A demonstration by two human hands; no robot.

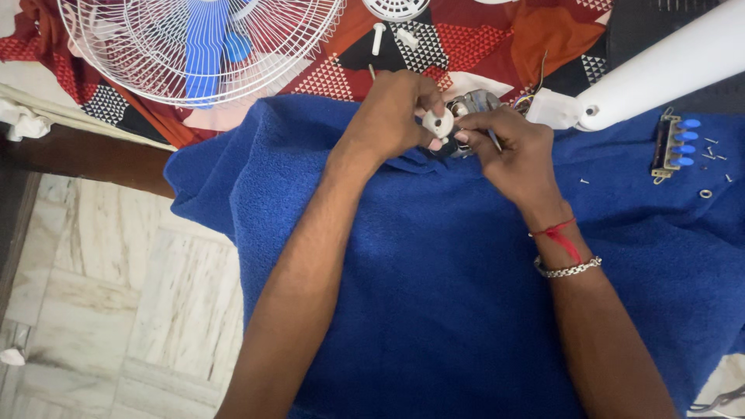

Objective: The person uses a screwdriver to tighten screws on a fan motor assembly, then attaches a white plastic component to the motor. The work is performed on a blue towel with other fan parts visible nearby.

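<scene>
Head view, only view available.

Left hand [392, 116] pinches a small white round part [439, 124], disc-like with a centre hole, between thumb and fingertips. Right hand [516, 151] is closed around a small grey metal motor assembly [473, 102], with a thin tool or wire [494, 140] poking out under the fingers; which of the two it is, I cannot tell, since the fingers hide most of it. The two hands are touching or nearly so, white part held just beside the metal piece, both above the far edge of the blue towel [434, 271] spread over the desk.

Surroundings: white fan guard with blue blades [198, 43] at upper left on a red patterned cloth [481, 39]. White fan stem [667, 66] at upper right. Switch block with blue buttons [673, 143] on the towel at right, loose screws [710, 151] scattered near it.

Risks, as judged: the white part is gripped by fingertips only, so a slip would drop it into the towel pile or off the edge to the tiled floor [101, 295]. The loose screws lie unprotected; a tug on the towel could scatter them.
</scene>
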